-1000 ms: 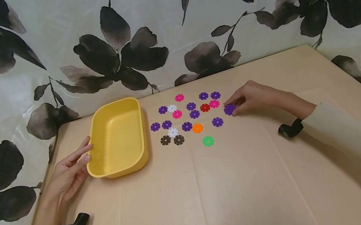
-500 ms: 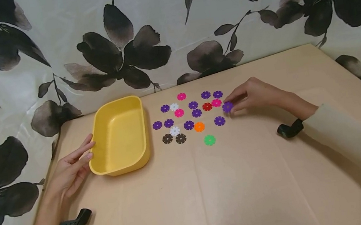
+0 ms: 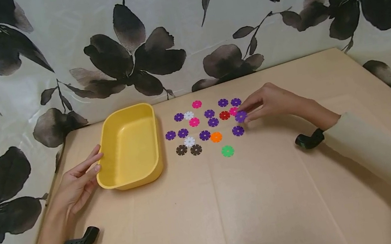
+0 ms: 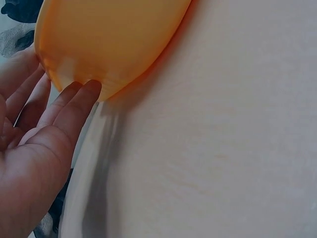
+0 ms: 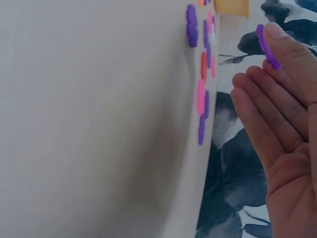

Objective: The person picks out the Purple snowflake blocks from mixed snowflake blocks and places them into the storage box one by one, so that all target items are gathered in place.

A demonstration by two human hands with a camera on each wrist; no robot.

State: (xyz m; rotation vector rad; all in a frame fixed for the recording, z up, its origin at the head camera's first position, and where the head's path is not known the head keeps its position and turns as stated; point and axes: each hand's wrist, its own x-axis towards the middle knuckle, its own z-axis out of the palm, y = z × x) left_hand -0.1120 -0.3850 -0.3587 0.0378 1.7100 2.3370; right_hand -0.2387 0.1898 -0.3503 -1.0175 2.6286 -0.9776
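My left hand (image 3: 76, 184) touches the left wall of a yellow plastic tray (image 3: 155, 145), its fingers fairly straight. Fingertips lie against the tray's outer corner (image 4: 119, 64) in the left wrist view. My right hand (image 3: 272, 102) pinches a purple notched disc (image 3: 241, 116) between thumb and index finger; the other fingers (image 5: 257, 114) extend loosely below it. From the head, this disc partly covers a pink disc (image 3: 233, 111). Just in front of the hand lies another purple disc (image 3: 238, 131), flat on the table.
Several more discs lie between tray and right hand, among them a red disc (image 3: 224, 115), an orange disc (image 3: 216, 137), a green disc (image 3: 227, 151) and a brown disc (image 3: 196, 149). The beige table (image 3: 268, 204) meets a flower-print cloth (image 3: 163, 8) at the back.
My right hand has moved a little to the left with the purple disc, which now overlaps the pink one in view. The left hand stays at the tray; the head view has shifted slightly.
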